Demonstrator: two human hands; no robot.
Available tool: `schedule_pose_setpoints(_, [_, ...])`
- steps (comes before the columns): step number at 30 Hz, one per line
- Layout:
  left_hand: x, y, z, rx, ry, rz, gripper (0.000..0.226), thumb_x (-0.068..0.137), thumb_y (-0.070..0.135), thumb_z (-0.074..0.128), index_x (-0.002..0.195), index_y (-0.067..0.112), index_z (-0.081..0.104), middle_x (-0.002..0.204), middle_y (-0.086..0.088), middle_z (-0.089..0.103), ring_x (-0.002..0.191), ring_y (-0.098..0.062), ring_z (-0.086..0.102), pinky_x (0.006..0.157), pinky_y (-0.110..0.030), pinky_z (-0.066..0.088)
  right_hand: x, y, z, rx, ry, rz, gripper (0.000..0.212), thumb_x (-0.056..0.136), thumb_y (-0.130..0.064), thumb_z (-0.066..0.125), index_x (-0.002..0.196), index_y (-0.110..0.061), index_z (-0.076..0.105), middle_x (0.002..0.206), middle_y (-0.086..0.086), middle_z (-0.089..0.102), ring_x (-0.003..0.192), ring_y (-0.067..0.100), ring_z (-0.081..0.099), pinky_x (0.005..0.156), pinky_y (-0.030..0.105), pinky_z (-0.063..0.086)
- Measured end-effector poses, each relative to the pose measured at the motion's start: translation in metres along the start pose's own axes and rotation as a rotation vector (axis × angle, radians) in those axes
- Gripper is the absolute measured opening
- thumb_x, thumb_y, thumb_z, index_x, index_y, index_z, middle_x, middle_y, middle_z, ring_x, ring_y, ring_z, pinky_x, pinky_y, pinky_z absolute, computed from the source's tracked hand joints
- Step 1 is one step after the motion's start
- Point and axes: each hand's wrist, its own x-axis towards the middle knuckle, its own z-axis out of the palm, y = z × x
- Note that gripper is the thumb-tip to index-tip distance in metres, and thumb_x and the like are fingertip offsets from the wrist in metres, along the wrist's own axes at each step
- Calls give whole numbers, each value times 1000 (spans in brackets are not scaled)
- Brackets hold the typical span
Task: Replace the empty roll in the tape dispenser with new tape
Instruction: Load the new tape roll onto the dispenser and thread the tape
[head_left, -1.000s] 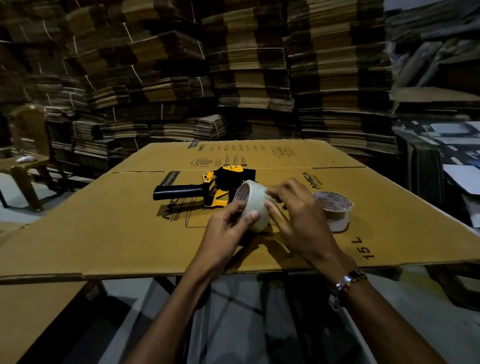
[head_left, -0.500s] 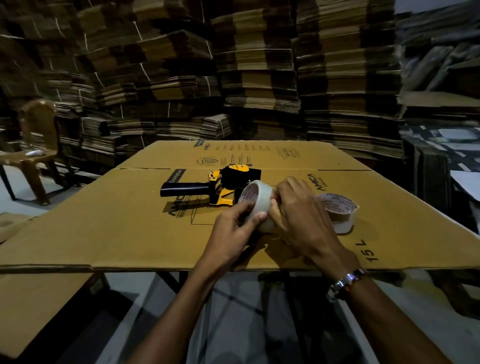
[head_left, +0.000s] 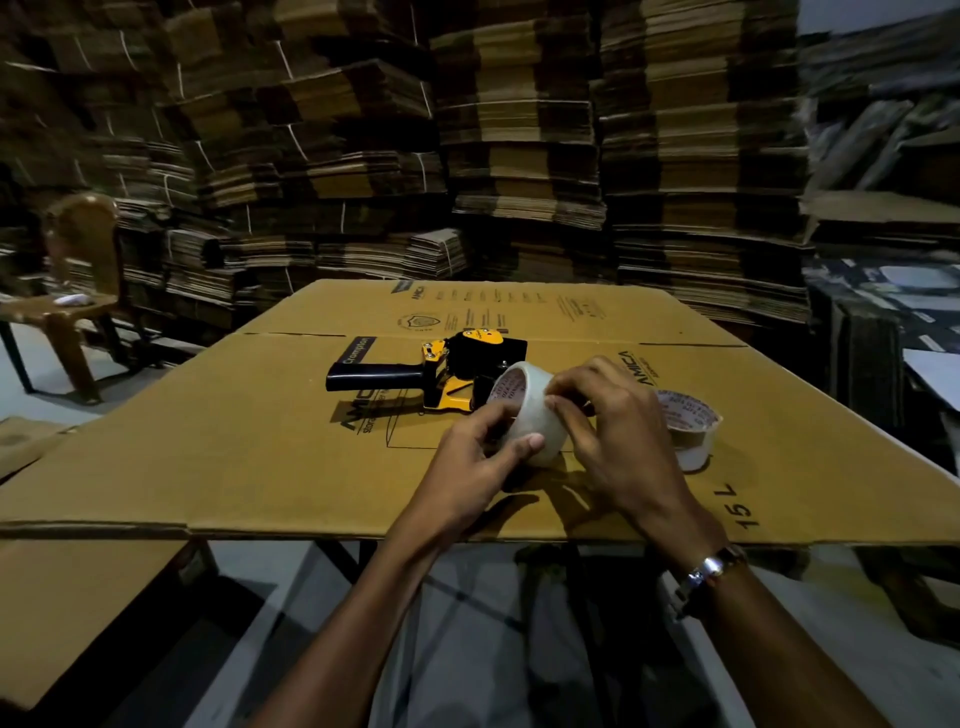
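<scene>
A person's left hand (head_left: 470, 457) grips a fresh tape roll (head_left: 527, 410) on edge over a flattened carton (head_left: 208, 457), thumb curled across its near face. The right hand (head_left: 613, 426), at the roll's 3 o'clock, pinches its outer wrap with bent fingertips (head_left: 556, 402). The tape dispenser (head_left: 441, 376) lies at 11 o'clock, a second roll (head_left: 688, 428) at 3 o'clock.

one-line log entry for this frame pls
stage: prepping new roll | left hand: grips tape roll | right hand: picks at roll surface | tape dispenser: on cardboard sheet, untouched | second roll: lying flat
</scene>
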Motion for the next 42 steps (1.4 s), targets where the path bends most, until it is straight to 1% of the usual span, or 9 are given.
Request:
schedule_pose_setpoints(10, [0, 0, 3, -20, 38, -3, 30, 97, 14, 61, 126, 15, 64, 116, -5, 69, 107, -24, 69, 89, -55, 57, -2, -5, -7, -117, -64, -81, 6, 92, -8, 62, 98, -7, 62, 98, 10, 60, 90, 24, 52, 71, 35, 42])
schedule_pose_setpoints(16, [2, 1, 3, -4, 58, 27, 36, 96, 16, 63, 132, 21, 63, 123, -1, 69, 114, -16, 66, 93, -42, 58, -14, -14, -11, -155, -64, -188, 4, 93, -14, 62, 94, -10, 63, 92, 6, 58, 85, 15, 44, 68, 30, 35])
schedule_pose_setpoints(20, [0, 3, 2, -91, 6, -8, 35, 97, 8, 60, 126, 26, 62, 124, -6, 65, 113, -25, 66, 87, -36, 60, -13, -5, -25, -122, -22, -180, 28, 98, -31, 47, 104, -13, 67, 96, 2, 66, 84, 17, 56, 66, 34, 46])
schedule_pose_setpoints(25, [-1, 3, -5, -198, -40, -106, 33, 98, 11, 58, 124, 31, 65, 153, 2, 39, 128, -28, 54, 99, -45, 54, -5, 24, -43, 50, 142, -1, 17, 100, -22, 58, 112, -16, 69, 103, -2, 68, 85, 12, 65, 69, 38, 56])
schedule_pose_setpoints(29, [1, -2, -11, -266, -108, -66, 35, 98, 9, 58, 130, 23, 63, 147, 2, 44, 131, -32, 51, 102, -47, 50, 4, 37, -44, 273, -175, 260, 37, 98, -35, 59, 135, -37, 54, 133, -9, 47, 108, -1, 56, 82, 25, 56])
schedule_pose_setpoints(31, [1, -3, -11, -295, -154, -33, 39, 95, 10, 59, 134, 17, 60, 148, 3, 44, 134, -30, 48, 107, -54, 46, 5, 37, -44, 392, -310, 280, 44, 98, -37, 58, 140, -45, 47, 142, -12, 40, 120, 3, 52, 87, 32, 59])
schedule_pose_setpoints(34, [1, -1, -13, -352, -231, -43, 44, 93, 11, 58, 137, 8, 56, 152, -4, 40, 137, -33, 45, 110, -58, 42, 5, 34, -46, 577, -418, 299, 49, 97, -36, 60, 139, -55, 44, 142, -27, 38, 121, -2, 51, 86, 25, 58])
schedule_pose_setpoints(38, [1, 2, -12, -357, -255, -60, 32, 94, 9, 59, 125, 6, 63, 153, 3, 41, 138, -23, 47, 108, -50, 46, 3, 33, -53, 756, -534, 394, 43, 93, -29, 65, 132, -44, 55, 138, -13, 49, 108, 3, 64, 82, 27, 59])
schedule_pose_setpoints(42, [-1, 8, -11, -422, -68, -118, 38, 98, 4, 54, 131, 21, 60, 141, 3, 53, 121, -15, 63, 101, -40, 53, -2, 28, -47, 707, -396, 453, 26, 88, -26, 72, 110, -24, 59, 123, -4, 60, 99, 6, 68, 75, 34, 63])
